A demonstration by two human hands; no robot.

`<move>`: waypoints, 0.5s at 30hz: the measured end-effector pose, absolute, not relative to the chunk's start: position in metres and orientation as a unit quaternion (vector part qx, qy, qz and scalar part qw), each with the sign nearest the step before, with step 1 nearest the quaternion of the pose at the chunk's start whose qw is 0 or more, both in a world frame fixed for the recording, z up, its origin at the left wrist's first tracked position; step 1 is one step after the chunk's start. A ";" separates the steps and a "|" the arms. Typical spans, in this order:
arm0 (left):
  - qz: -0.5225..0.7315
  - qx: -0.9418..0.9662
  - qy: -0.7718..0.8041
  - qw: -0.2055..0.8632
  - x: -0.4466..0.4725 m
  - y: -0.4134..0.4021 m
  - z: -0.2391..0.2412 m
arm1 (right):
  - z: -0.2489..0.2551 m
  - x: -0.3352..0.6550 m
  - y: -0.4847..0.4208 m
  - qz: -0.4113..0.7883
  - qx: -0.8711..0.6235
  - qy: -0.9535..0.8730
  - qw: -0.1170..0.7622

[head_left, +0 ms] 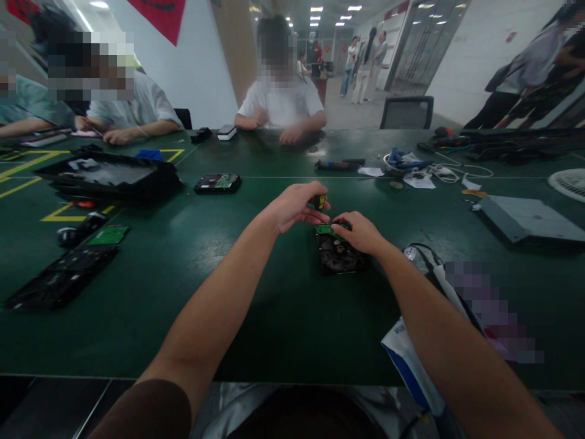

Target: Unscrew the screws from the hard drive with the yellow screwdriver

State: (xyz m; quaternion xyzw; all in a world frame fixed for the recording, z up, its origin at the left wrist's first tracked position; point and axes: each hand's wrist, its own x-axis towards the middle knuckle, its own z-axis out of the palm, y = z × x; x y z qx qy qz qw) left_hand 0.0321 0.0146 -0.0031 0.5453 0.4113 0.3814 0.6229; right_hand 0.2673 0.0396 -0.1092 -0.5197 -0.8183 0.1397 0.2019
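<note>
A hard drive (pixel 340 256) lies on the green tabletop in front of me, its dark underside up and a green circuit board (pixel 324 230) at the far end. My left hand (pixel 299 207) is closed around a screwdriver (pixel 322 200) with a black and yellow handle, held upright over the far left corner of the drive. The screwdriver's tip is hidden by my fingers. My right hand (pixel 359 233) grips the drive's far right side, thumb over the board. Its other fingertips are partly hidden.
Another drive (pixel 217 183) lies farther left, near a black tray (pixel 109 174). At the left are a dark panel (pixel 64 277) and a green board (pixel 108 235). A grey metal box (pixel 532 218) stands right, beyond cables and a pouch (pixel 411 360). People sit across the table.
</note>
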 end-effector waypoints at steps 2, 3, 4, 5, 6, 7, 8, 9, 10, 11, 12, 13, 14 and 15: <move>0.383 0.552 0.417 0.611 0.031 0.015 -0.003 | -0.109 0.267 0.040 0.142 -0.522 -0.816 0.202; 0.384 0.558 0.420 0.605 0.031 0.015 -0.002 | -0.109 0.267 0.040 0.142 -0.523 -0.816 0.202; 0.383 0.564 0.421 0.599 0.031 0.015 -0.002 | -0.109 0.267 0.040 0.142 -0.524 -0.815 0.200; 0.381 0.570 0.419 0.595 0.032 0.014 -0.002 | -0.109 0.266 0.040 0.141 -0.525 -0.816 0.199; 0.378 0.575 0.417 0.594 0.032 0.014 -0.002 | -0.109 0.266 0.040 0.138 -0.525 -0.816 0.198; 0.375 0.577 0.415 0.596 0.033 0.013 -0.001 | -0.109 0.266 0.040 0.136 -0.523 -0.818 0.197; 0.372 0.575 0.413 0.600 0.033 0.013 -0.002 | -0.108 0.266 0.039 0.133 -0.522 -0.820 0.196; 0.371 0.571 0.411 0.606 0.034 0.013 -0.002 | -0.108 0.266 0.039 0.132 -0.520 -0.821 0.195; 0.371 0.565 0.409 0.613 0.034 0.013 -0.002 | -0.108 0.266 0.039 0.131 -0.519 -0.822 0.194; 0.371 0.557 0.406 0.622 0.035 0.013 -0.003 | -0.107 0.266 0.038 0.131 -0.520 -0.822 0.192; 0.371 0.549 0.402 0.632 0.035 0.013 -0.003 | -0.107 0.266 0.038 0.133 -0.521 -0.822 0.190; 0.371 0.540 0.399 0.642 0.035 0.013 -0.004 | -0.107 0.266 0.038 0.134 -0.522 -0.821 0.189; 0.371 0.532 0.396 0.650 0.035 0.013 -0.004 | -0.107 0.266 0.037 0.136 -0.523 -0.820 0.189; 0.371 0.525 0.395 0.656 0.034 0.014 -0.004 | -0.106 0.266 0.037 0.137 -0.523 -0.820 0.189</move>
